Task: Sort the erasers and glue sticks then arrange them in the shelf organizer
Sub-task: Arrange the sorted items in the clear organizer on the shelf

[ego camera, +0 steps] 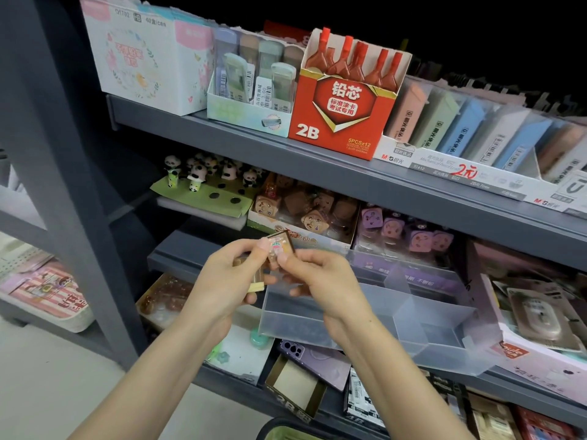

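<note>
Both hands are raised in front of the middle shelf. My left hand (227, 281) grips a few small wrapped erasers, brown and pale yellow (254, 282). My right hand (320, 277) pinches one small packaged eraser with a cartoon picture (279, 246), and my left thumb touches it too. Just below the hands stands a clear plastic shelf organizer (365, 315) with a divider; the compartment nearest me looks bare. Behind the hands are a tray of brown cartoon erasers (305, 211) and a tray of purple ones (409, 236).
The upper shelf carries a red 2B lead box (343, 103), a floral box (143, 55) and pastel lead cases (476, 131). Panda figures (203, 176) stand at the left of the middle shelf. A purple phone (314, 357) and an open cardboard box (295, 385) lie on the lower shelf.
</note>
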`<state>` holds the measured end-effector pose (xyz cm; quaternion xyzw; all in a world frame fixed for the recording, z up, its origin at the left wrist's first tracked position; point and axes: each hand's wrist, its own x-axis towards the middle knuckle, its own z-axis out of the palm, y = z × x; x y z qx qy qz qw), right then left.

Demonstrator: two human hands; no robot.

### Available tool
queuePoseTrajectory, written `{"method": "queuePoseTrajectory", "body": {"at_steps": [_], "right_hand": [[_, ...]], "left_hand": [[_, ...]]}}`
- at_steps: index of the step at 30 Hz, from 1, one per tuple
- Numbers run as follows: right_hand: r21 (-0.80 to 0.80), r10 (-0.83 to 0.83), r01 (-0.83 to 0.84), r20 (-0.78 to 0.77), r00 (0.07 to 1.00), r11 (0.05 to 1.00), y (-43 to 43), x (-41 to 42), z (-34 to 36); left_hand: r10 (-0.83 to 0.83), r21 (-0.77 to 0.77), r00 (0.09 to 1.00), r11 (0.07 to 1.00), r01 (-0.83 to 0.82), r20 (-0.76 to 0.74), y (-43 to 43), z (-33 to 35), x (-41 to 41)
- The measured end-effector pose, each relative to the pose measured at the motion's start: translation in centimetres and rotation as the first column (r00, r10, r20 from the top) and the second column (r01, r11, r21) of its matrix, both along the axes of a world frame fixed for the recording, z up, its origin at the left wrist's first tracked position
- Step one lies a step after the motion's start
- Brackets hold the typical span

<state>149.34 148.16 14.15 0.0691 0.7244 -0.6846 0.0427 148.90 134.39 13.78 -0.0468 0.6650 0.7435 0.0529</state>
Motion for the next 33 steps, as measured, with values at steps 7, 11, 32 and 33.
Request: {"method": "queuePoseTrajectory", "body": {"at_steps": [7,11,32,33], "right_hand": [[0.18,-0.219,0.241,-0.134,0.967,0.954,3.8,-2.3,0.4],[0.678,-0.061,0.187,-0.206,0.977,0.711,3.7,-3.9,-0.2],[0.745,0.172,-0.139,0.034,0.985,0.652,2.2,-6.7,-1.6],[0.744,0.174,-0.142,0.035,0.984,0.652,2.3,-6.7,-1.6]], "left_hand": [[0.018,-0.033,0.994,0.999,-0.014,0.111,-0.6,-0.4,-0.5],[0.032,0.144,0.976,0.987,-0.064,0.214,-0.6,-0.1,-0.7],[-0.05,0.392,0.948,0.916,-0.081,0.313,-2.0,-0.1,-1.7],[-0.059,0.35,0.956,0.936,-0.047,0.287,-2.1,-0.3,-1.7]]}}
